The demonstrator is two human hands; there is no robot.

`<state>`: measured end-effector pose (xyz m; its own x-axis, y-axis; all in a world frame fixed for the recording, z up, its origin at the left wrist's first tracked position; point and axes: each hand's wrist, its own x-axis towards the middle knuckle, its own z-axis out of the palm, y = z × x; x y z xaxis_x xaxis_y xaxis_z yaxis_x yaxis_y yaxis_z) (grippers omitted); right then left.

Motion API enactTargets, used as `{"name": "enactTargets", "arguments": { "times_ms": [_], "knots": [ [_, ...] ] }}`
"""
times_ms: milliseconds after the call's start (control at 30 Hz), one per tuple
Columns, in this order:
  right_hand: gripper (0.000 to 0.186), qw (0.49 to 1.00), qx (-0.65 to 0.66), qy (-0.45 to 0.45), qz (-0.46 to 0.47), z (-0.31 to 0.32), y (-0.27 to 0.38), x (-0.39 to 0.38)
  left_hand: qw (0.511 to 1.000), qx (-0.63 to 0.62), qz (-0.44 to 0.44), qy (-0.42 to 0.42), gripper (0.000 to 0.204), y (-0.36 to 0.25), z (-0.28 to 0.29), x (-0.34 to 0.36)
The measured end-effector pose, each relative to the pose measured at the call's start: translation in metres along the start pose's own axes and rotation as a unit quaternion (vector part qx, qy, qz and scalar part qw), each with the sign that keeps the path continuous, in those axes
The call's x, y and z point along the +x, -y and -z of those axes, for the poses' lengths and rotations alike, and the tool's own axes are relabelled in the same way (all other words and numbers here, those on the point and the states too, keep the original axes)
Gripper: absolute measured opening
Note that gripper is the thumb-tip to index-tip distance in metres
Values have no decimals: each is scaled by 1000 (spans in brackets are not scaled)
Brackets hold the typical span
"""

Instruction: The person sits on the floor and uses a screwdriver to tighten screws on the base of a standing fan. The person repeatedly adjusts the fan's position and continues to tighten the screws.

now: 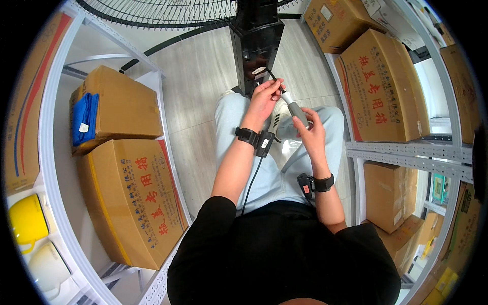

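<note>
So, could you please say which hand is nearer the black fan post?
Left: the left hand is close to the post; the right hand, farther back, holds the grey handle.

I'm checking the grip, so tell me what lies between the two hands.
In the head view, the white end and some grey of a slim grey-and-white handle lie between the left hand and right hand.

left rack (55, 208): cartons (134, 203) | ahead: fan stand (254, 48) | right rack (396, 148): boxes (378, 84)

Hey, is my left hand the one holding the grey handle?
No, your right hand holds the grey handle, while your left hand is at the black cord.
</note>
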<state>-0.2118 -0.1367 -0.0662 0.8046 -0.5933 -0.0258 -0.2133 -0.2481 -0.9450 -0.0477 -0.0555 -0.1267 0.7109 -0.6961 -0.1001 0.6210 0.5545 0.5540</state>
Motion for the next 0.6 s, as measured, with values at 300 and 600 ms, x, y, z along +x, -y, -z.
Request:
{"name": "enactTargets", "arguments": {
  "times_ms": [300,600],
  "knots": [
    [36,989,111,41,-90,4,6,4,1000,-1,-4,1,21,-1,3,0],
    [40,922,317,81,-207,15,-4,10,1000,-15,-4,-2,22,-1,1,0]
  ]
}}
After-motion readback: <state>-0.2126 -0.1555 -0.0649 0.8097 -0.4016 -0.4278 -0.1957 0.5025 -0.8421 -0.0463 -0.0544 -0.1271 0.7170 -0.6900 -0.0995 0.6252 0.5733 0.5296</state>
